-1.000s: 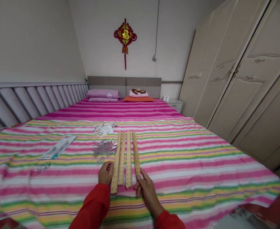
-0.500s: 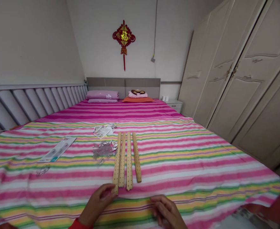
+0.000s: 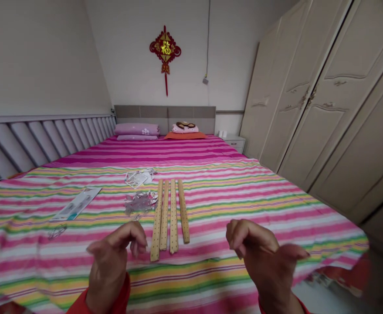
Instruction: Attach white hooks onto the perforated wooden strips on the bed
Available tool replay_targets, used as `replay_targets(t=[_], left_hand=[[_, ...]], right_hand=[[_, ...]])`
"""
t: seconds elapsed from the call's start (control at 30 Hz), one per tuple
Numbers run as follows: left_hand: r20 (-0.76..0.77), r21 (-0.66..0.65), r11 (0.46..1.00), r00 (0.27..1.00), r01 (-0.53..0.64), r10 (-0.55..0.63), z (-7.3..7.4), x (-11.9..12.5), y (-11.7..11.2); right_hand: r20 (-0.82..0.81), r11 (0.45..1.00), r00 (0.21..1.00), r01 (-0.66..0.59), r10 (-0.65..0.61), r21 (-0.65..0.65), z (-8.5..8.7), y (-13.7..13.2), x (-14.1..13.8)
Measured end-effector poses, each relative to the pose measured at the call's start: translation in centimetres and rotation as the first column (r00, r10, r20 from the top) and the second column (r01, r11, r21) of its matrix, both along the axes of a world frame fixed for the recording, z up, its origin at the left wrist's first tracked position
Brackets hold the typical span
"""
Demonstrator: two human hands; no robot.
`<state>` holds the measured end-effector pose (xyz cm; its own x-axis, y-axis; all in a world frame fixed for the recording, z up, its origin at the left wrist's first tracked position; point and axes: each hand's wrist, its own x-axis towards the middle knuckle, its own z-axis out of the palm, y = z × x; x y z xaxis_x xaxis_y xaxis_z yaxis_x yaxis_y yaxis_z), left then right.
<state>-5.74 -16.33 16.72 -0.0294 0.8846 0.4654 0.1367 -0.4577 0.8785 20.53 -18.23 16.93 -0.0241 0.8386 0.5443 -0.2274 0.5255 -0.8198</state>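
Both hands have lifted off the wood: the left hand (image 3: pixel 111 257) and right hand (image 3: pixel 263 253) hang half-open, gripping nothing, either side of four perforated wooden slats (image 3: pixel 173 218). These lie parallel, upright in view, on the striped bedspread (image 3: pixel 243 279), with room either side, crumpled foil (image 3: pixel 140 202) just left.

A red Chinese knot (image 3: pixel 165 50) is hung on the wall above a grey headboard (image 3: pixel 165 114), and a pink pillow (image 3: pixel 137 129) is placed before it. A cream wardrobe (image 3: pixel 309 96) is set along the right. On the striped bedspread (image 3: pixel 259 209) are laid crumpled clear plastic (image 3: pixel 140 202), a printed packet (image 3: pixel 76 203) and a paper sheet (image 3: pixel 139 177) (their print is too small to read).
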Motion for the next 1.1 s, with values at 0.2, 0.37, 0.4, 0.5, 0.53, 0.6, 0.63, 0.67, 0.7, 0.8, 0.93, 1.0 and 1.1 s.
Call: replay_targets(t=[0.2,0.37,0.4,0.5,0.53,0.6,0.63,0.67,0.7,0.8,0.93,1.0,1.1], left_hand=[[-0.040,-0.236,0.948,0.977,-0.214,0.210,-3.7,0.0,2.7],[-0.102,-0.315,0.917,0.969,-0.246,0.226,-7.2,-0.6,3.9],[-0.104,-0.329,0.912,0.969,-0.244,0.222,-7.7,-0.6,4.0],[-0.095,-0.384,0.894,0.973,-0.232,0.211,-8.9,-0.6,4.2],[-0.090,-0.401,0.887,0.973,-0.230,0.211,-9.2,-0.5,4.2],[-0.084,-0.430,0.874,0.974,-0.226,0.210,-9.7,-0.3,4.0],[-0.083,-0.440,0.870,0.974,-0.225,0.210,-9.9,-0.2,3.9],[-0.083,-0.447,0.866,0.975,-0.223,0.208,-10.0,-0.1,3.8],[-0.081,-0.452,0.864,0.975,-0.220,0.205,-10.2,0.0,3.7],[-0.077,-0.455,0.864,0.976,-0.215,0.202,-10.5,0.3,3.5],[-0.072,-0.457,0.868,0.980,-0.196,0.183,-10.9,0.5,3.4],[-0.072,-0.466,0.869,0.986,-0.168,0.152,-10.8,0.4,3.6],[-0.091,-0.495,0.865,0.995,-0.081,0.041,-10.2,-0.1,4.8]], right_hand=[[-0.059,0.938,0.993,0.079,-0.105,-0.338,-4.4,4.2,-1.0],[-0.123,0.799,0.987,0.012,-0.108,-0.601,-9.2,6.4,-2.0],[-0.136,0.769,0.984,0.001,-0.114,-0.639,-9.9,6.5,-2.2],[-0.157,0.693,0.978,-0.020,-0.135,-0.721,-11.7,6.4,-2.8],[-0.159,0.673,0.977,-0.022,-0.143,-0.739,-12.1,6.3,-3.0],[-0.163,0.641,0.974,-0.027,-0.155,-0.767,-12.8,5.9,-3.3],[-0.166,0.627,0.973,-0.031,-0.157,-0.778,-12.9,5.8,-3.4],[-0.168,0.614,0.973,-0.037,-0.157,-0.788,-13.0,5.6,-3.5],[-0.167,0.604,0.973,-0.039,-0.157,-0.796,-13.1,5.5,-3.6],[-0.156,0.587,0.977,-0.042,-0.146,-0.809,-13.0,5.2,-3.7],[-0.159,0.603,0.977,-0.044,-0.140,-0.796,-13.1,5.2,-3.7],[-0.170,0.619,0.977,-0.056,-0.127,-0.784,-13.3,5.3,-3.7],[-0.162,0.629,0.982,-0.069,-0.091,-0.774,-13.9,5.7,-3.7]])
